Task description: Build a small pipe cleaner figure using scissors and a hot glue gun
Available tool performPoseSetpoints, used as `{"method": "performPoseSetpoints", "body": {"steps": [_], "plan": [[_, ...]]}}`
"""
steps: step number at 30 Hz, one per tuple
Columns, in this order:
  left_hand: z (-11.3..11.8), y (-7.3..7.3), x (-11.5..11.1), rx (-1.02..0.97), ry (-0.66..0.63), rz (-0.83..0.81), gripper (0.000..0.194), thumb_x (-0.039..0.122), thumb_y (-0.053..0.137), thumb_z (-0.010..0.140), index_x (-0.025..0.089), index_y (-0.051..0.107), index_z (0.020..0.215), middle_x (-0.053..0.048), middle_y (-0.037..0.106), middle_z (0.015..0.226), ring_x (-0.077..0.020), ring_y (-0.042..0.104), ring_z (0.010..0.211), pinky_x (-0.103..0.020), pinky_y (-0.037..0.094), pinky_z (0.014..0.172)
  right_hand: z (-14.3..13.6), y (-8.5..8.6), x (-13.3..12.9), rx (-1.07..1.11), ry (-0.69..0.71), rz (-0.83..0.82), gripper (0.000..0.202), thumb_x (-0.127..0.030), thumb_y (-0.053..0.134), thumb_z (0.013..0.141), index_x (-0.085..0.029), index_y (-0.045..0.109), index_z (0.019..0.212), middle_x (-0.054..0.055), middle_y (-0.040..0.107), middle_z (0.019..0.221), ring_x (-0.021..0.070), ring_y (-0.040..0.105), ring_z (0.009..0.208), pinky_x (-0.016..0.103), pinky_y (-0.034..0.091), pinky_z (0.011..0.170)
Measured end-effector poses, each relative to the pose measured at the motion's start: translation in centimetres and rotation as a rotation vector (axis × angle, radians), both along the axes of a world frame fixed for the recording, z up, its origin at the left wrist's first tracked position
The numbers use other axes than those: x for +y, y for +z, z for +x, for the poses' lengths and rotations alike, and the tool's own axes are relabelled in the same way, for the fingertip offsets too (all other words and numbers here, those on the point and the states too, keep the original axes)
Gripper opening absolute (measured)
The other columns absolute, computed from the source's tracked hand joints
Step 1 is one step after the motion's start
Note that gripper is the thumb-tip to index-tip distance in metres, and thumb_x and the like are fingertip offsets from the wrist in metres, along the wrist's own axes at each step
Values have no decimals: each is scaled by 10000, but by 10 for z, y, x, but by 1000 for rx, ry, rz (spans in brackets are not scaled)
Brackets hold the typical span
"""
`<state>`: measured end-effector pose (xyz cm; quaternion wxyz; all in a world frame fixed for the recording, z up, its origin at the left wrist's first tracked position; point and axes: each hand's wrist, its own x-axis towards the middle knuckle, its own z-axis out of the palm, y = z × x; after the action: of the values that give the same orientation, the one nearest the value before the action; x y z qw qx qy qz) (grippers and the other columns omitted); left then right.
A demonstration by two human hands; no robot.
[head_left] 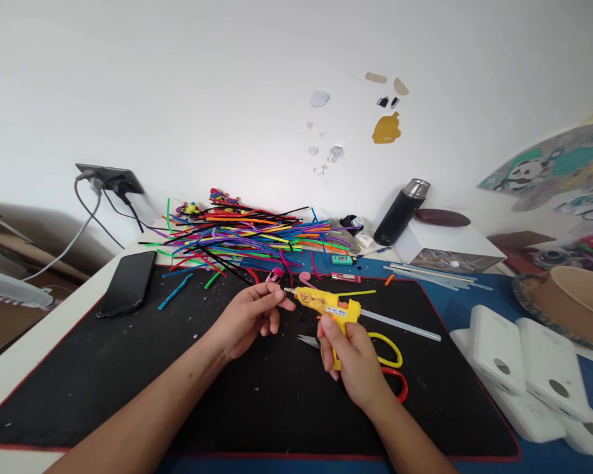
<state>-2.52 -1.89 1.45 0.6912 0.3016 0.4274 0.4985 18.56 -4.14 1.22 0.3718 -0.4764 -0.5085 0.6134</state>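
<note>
Right hand [353, 359] is gripping a yellow glue gun [313, 299] by its handle, fingers clamping round it, thumb pressing the near side. Gun is hanging over the black mat [227, 401] near mid-view, nozzle [289, 290] pointing to 9 o'clock; glue stick [400, 324] is jutting from its back toward 4 o'clock. Left hand [250, 313] is hovering just beside the nozzle at 9 o'clock, thumb and index tips meeting; can't tell if they're pinching something small. Scissors [310, 341] are lying partly behind the right hand. From the gun: pipe cleaners [247, 232] are lying piled at 11 o'clock, phone [128, 283] is resting at 9, black flask [398, 214] is standing between 1 and 2.
</note>
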Motion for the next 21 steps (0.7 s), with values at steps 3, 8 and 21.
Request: {"method": "performPoseSetpoints", "body": {"steps": [3, 8, 21], "plan": [[0, 0, 0, -2, -2, 0, 497, 448, 986, 677, 158, 616, 837, -63, 817, 834, -62, 577, 408, -146, 342, 359, -1, 0, 1, -5, -5, 0, 715, -894, 603, 825, -186, 599, 725, -43, 509, 410, 83, 407, 331, 213, 289, 382], [0, 0, 0, -4, -3, -5, 496, 444, 989, 674, 157, 619, 839, -58, 815, 831, -62, 583, 408, -143, 347, 361, -1, -2, 0, -12, -13, -2, 718, -896, 604, 822, -186, 600, 718, -41, 510, 406, 85, 409, 328, 214, 288, 378], [-1, -3, 1, 0, -15, 10, 456, 429, 965, 721, 157, 622, 848, -69, 817, 856, -65, 591, 424, -146, 350, 369, -2, 3, -1, -29, -19, -3, 735, -922, 593, 802, -195, 580, 690, -42, 497, 400, 83, 395, 329, 214, 293, 378]]}}
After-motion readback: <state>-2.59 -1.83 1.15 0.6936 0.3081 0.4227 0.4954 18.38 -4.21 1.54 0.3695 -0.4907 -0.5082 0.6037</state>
